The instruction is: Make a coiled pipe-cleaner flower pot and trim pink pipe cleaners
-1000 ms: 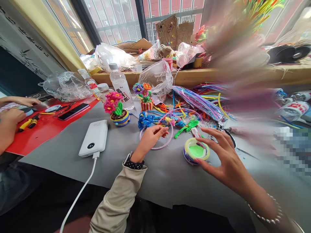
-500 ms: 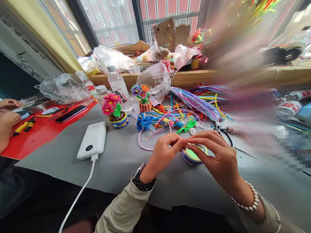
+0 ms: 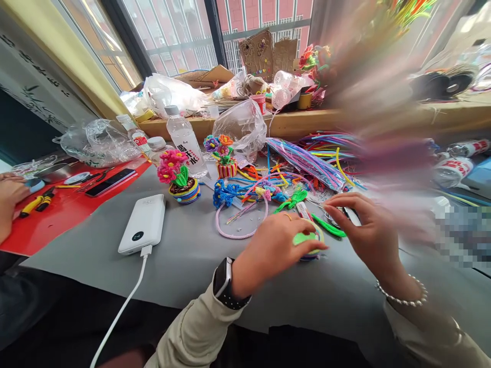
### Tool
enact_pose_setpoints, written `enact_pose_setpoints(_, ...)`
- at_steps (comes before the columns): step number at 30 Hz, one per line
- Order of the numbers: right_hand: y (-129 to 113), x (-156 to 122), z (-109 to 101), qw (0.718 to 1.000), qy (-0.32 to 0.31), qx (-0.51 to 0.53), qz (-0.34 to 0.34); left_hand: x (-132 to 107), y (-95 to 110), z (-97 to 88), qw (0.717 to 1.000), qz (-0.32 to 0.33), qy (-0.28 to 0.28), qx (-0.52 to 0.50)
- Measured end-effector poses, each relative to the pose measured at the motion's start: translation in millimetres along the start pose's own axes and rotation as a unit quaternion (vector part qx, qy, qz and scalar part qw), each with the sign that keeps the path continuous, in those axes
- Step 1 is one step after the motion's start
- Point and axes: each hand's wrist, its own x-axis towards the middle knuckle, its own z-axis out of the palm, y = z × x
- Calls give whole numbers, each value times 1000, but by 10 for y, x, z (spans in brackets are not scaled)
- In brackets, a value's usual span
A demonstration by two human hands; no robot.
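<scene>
My left hand (image 3: 274,248) reaches over a small round pot (image 3: 319,236) wrapped in coloured pipe cleaners, with bright green inside. Its thumb and index finger are spread apart at the pot; whether they touch it I cannot tell. My right hand (image 3: 368,230) is raised to the right of the pot, thumb and fingertips pinched together. What the pinch holds, if anything, is too small to make out. A green pipe cleaner strip (image 3: 330,225) lies between the hands. Just behind the pot are a looped green pipe cleaner piece (image 3: 294,198) and blue pipe cleaner flowers (image 3: 226,193).
A white power bank (image 3: 141,222) with a cable lies at left. Two flower pots, one pink-flowered (image 3: 184,191), and a water bottle (image 3: 186,143) stand behind. A bundle of pipe cleaners (image 3: 307,161) lies farther back. A co-worker's hand (image 3: 11,194) is at far left.
My hands have parted from their pinch together above the pot. The right moved right and slightly up; the left's fingers spread over the pot. The green strip now shows between them.
</scene>
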Motion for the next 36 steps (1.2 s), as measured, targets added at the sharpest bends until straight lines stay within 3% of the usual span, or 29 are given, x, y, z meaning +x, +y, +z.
enact_pose_setpoints(3,129,-6,-21,997,9,20,69,68,50,84,988,19,-76,131)
enact_pose_setpoints(6,193,-29,-42,995,11,33,99,130,55,130,980,2,-109,168)
enact_pose_setpoints(9,206,-49,-61,992,17,46,116,153,13,88,984,-19,-110,137)
enact_pose_setpoints(13,179,-57,-85,990,31,62,126,135,-126,-72,994,-31,-99,20)
enact_pose_setpoints(18,108,-88,-95,995,26,31,93,85,-331,-239,989,-43,-114,-85)
enact_pose_setpoints(21,79,-129,-77,997,12,33,66,64,-401,-263,987,-65,-84,-120)
enact_pose_setpoints(30,15,-232,50,999,-34,21,-36,42,-461,-158,979,-108,-24,-169)
enact_pose_setpoints(36,12,-289,138,994,-25,-30,-106,2,-475,-71,983,-76,10,-167)
